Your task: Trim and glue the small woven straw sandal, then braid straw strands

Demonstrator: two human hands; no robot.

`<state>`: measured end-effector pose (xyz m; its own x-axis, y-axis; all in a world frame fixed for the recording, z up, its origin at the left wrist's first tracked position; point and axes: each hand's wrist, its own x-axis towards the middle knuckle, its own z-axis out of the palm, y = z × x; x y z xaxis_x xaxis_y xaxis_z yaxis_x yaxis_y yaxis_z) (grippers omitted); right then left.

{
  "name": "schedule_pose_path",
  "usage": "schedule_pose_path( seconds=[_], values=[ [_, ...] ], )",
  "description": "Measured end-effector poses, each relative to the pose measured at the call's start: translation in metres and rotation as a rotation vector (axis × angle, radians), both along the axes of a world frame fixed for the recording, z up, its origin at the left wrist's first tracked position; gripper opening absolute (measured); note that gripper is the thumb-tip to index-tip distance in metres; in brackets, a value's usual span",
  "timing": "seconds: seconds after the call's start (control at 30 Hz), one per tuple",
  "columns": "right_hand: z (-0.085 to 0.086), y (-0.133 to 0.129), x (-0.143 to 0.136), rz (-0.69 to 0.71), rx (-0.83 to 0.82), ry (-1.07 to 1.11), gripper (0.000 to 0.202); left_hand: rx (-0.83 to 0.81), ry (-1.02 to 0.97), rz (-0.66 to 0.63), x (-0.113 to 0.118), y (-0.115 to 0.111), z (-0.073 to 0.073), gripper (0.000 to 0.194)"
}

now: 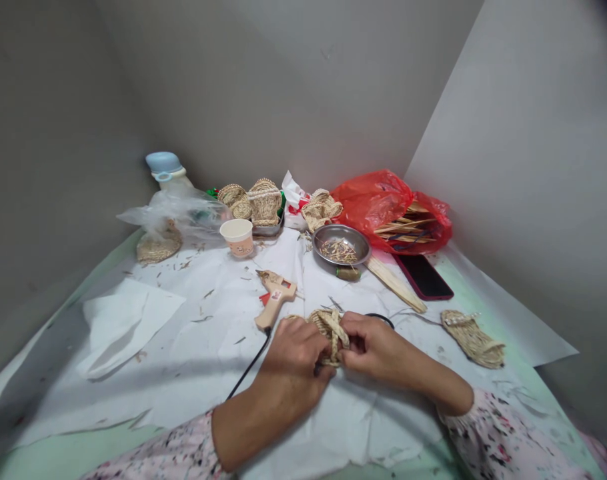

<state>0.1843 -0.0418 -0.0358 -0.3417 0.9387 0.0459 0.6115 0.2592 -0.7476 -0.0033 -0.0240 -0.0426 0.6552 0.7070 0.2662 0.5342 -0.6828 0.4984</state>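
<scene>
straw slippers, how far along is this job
Looks done: the beaded woven slipper at the right, and probably the beaded one at the back. In hand: a braided straw piece, held by the left hand and right hand. Apparently left: finishing this piece, where no beads show, though fingers hide part. Straw strips lie in the red bag.

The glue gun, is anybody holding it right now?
No, the glue gun lies on the white paper, while the left hand and the right hand hold the woven straw piece.
</scene>
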Motion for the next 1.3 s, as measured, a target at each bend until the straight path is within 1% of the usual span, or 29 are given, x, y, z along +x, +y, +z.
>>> schedule_pose_path(
  seconds=[0.13, 0.33, 0.47, 0.63, 0.8, 0.9, 1.07, 1.2, 1.3],
  values=[
    [0.0, 0.0, 0.003, -0.015, -0.059, 0.049, 0.014, 0.071, 0.0, 0.0, 0.0, -0.001, 0.002, 0.012],
    [0.002, 0.001, 0.005, -0.049, -0.184, 0.205, 0.008, 0.212, -0.019, -0.013, -0.002, -0.001, 0.007, 0.004],
    [0.002, 0.002, 0.007, -0.089, -0.24, 0.3, 0.005, 0.268, -0.064, -0.042, -0.003, 0.003, 0.005, 0.01],
    [0.003, 0.003, 0.009, -0.097, -0.287, 0.384, 0.003, 0.251, -0.127, -0.062, -0.005, 0.007, 0.002, 0.012],
    [0.001, 0.005, 0.013, -0.07, -0.326, 0.459, 0.003, 0.228, -0.161, -0.09, -0.006, 0.009, 0.005, 0.012],
    [0.001, 0.005, 0.013, -0.072, -0.35, 0.492, 0.01, 0.212, -0.159, -0.103, -0.006, 0.01, 0.006, 0.011],
    [0.007, 0.004, 0.011, -0.058, -0.394, 0.565, 0.025, 0.227, -0.166, -0.104, -0.007, 0.011, 0.005, 0.011],
    [0.009, 0.004, 0.01, -0.072, -0.409, 0.582, 0.027, 0.223, -0.166, -0.106, -0.007, 0.011, 0.004, 0.012],
    [0.006, 0.004, 0.009, -0.104, -0.41, 0.579, 0.029, 0.208, -0.171, -0.093, -0.008, 0.012, 0.004, 0.012]
  ],
)
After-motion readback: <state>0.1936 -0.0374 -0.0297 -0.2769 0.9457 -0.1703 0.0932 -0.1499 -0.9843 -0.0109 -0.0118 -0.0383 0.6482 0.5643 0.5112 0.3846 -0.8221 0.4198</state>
